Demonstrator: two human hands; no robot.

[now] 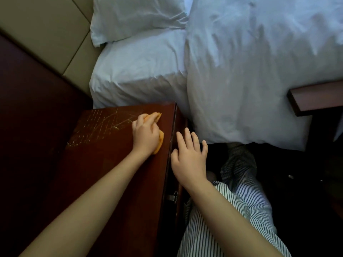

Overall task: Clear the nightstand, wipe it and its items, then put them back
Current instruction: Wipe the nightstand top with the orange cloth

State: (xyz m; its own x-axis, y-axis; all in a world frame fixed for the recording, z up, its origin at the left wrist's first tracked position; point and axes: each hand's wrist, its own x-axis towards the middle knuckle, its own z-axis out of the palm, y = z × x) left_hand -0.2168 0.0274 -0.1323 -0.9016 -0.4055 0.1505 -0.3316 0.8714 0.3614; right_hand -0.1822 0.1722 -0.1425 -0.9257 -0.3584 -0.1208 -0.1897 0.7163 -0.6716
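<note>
Gripped an orange cloth (156, 116) with the left hand (145, 135), fingers curled over it, and pressed it flat on the dark red desk (111, 164), near the far right corner of the top. Showed pale scratches (104, 125) on the wood just left of the cloth. Held the right hand (189, 156) open, fingers straight and spread, gripping nothing, at the right edge of the desk; could not tell whether touching that edge or just above it. Stood close against a bed (139, 75) in white sheets, with a pillow (137, 15) at the head, a rumpled duvet (250, 71) to the right and a padded beige headboard (46, 34) behind. Bore a small metal fitting (171, 197) on the side face under the right wrist. Wore striped clothing (241, 201), seen below the right forearm.
</note>
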